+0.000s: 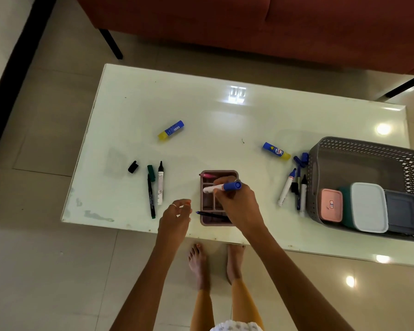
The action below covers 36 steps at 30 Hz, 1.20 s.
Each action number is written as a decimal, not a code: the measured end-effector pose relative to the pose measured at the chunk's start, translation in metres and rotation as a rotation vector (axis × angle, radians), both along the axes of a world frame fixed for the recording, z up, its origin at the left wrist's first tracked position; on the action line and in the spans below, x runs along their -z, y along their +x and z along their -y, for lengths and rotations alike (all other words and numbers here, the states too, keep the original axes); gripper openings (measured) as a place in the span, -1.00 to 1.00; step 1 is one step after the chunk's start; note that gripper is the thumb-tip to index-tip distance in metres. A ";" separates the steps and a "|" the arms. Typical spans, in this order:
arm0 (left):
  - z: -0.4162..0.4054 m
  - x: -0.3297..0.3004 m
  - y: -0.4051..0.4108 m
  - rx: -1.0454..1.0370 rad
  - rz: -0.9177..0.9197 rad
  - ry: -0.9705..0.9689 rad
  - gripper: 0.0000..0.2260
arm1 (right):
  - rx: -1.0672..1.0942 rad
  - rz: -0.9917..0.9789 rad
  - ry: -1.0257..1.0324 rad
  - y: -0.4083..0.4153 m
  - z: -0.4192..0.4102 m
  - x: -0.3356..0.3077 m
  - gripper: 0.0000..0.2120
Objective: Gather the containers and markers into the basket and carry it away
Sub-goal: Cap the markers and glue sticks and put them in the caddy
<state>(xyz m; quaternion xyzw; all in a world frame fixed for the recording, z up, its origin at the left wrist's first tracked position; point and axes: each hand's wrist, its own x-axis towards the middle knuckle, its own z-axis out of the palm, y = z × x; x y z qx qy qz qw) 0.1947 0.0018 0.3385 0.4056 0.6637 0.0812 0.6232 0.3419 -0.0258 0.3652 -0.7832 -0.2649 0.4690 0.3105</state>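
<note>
The right hand [237, 201] is gripping a blue-capped marker [221, 187] over the organizer [219, 174] near the tabletop [201, 111] front edge; the left hand [175, 216] is hovering relaxed, holding nothing.

— How is the scene lit?
— Evenly, from overhead; lamp glare is mirrored on the glossy table [201, 111] and floor tiles [350, 281]; shadows are faint.
— Sharpness?
— Slightly soft, perhaps compression; edges are bowed.

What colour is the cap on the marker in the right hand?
Blue. The marker held by the right hand has a white barrel, seen clearest in the head view.
</note>
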 end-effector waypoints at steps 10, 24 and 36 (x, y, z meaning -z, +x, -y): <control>0.012 0.008 -0.009 0.051 -0.055 -0.038 -0.73 | -0.229 0.186 -0.145 -0.010 -0.016 0.030 -0.75; 0.010 -0.008 0.005 0.096 -0.139 0.039 -0.77 | -0.194 0.220 -0.040 0.018 -0.012 0.027 -0.71; 0.012 -0.012 0.016 0.111 -0.214 0.121 -0.77 | 0.062 0.439 -0.331 0.112 0.044 0.064 -0.69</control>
